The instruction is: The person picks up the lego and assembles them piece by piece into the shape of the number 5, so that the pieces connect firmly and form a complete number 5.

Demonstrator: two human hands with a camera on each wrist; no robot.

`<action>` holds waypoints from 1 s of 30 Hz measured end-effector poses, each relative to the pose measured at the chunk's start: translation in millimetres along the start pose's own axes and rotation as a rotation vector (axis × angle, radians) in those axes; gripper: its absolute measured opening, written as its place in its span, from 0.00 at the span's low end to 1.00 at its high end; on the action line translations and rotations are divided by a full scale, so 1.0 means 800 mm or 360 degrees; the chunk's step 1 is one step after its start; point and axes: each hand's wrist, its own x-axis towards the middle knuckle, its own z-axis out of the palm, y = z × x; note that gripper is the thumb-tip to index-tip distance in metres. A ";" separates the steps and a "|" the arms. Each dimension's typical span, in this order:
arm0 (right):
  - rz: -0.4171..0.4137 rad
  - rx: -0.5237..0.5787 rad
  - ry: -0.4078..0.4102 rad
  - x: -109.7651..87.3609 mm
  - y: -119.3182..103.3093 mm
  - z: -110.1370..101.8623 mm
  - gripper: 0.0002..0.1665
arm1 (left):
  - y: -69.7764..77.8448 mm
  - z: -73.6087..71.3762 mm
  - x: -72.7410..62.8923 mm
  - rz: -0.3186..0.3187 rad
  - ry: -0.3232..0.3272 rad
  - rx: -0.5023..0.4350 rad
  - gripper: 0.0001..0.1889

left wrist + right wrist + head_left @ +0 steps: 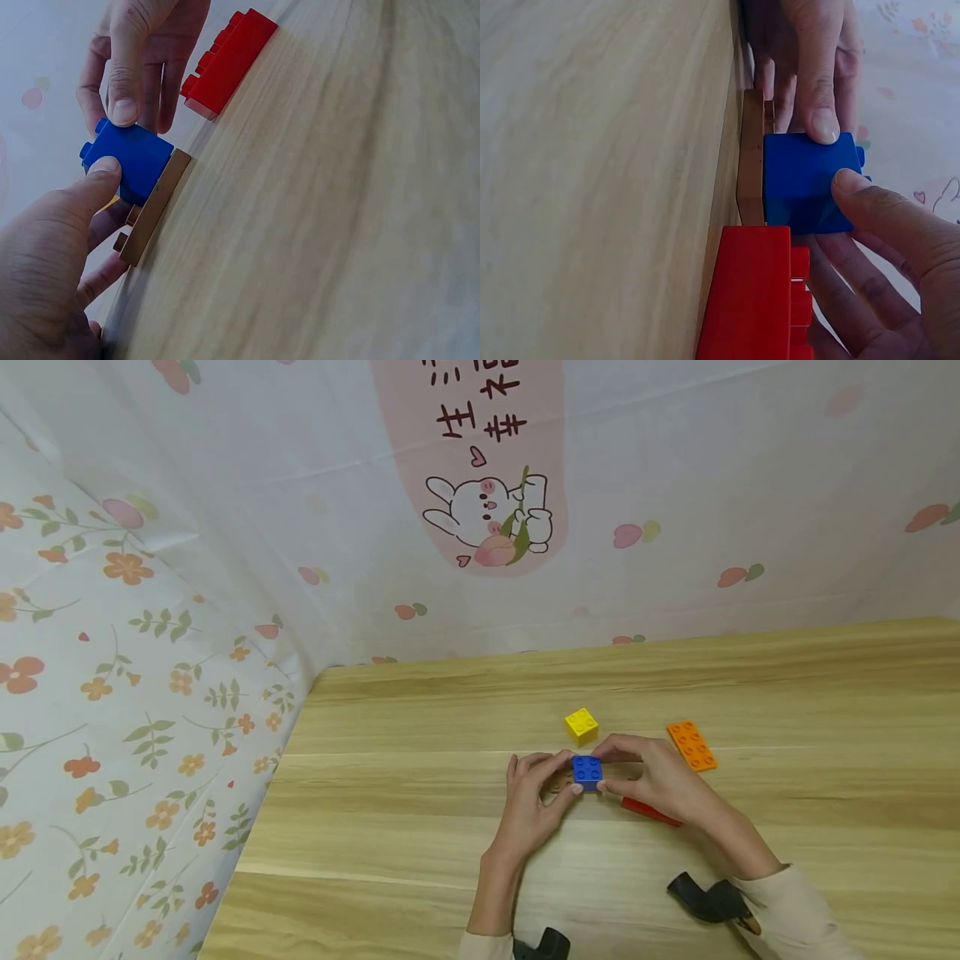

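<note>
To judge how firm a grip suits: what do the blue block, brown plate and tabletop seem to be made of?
Blue block: probably hard plastic, smooth with a slight sheen; moulded studs and crisp edges suggest it.
Brown plate: likely plastic too, smooth and evenly coloured, with similar raised studs.
Tabletop: wood-look, fairly matt; streaked grain shows, but solid wood or printed laminate I cannot tell.

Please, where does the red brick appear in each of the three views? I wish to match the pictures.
Head: red brick right of and below centre, partly hidden by the right hand.
Left wrist: red brick at upper centre.
Right wrist: red brick at bottom centre, cut off by the lower edge.
Shared landmark: the blue brick, held by the left hand and right hand.
</note>
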 end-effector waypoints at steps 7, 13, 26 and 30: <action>-0.0013 -0.0034 -0.0001 0.000 0.000 0.000 0.16 | 0.001 0.000 0.001 -0.0007 -0.0008 0.0008 0.20; -0.0020 -0.0039 0.0000 0.000 0.003 0.000 0.16 | 0.002 0.000 0.001 -0.0021 -0.0021 0.0026 0.20; -0.0043 -0.0038 0.0027 -0.001 0.006 0.000 0.17 | 0.002 0.000 0.002 -0.0014 -0.0026 0.0044 0.20; -0.0037 -0.0045 0.0026 -0.001 0.005 -0.001 0.17 | 0.002 -0.001 0.001 -0.0025 -0.0024 0.0047 0.21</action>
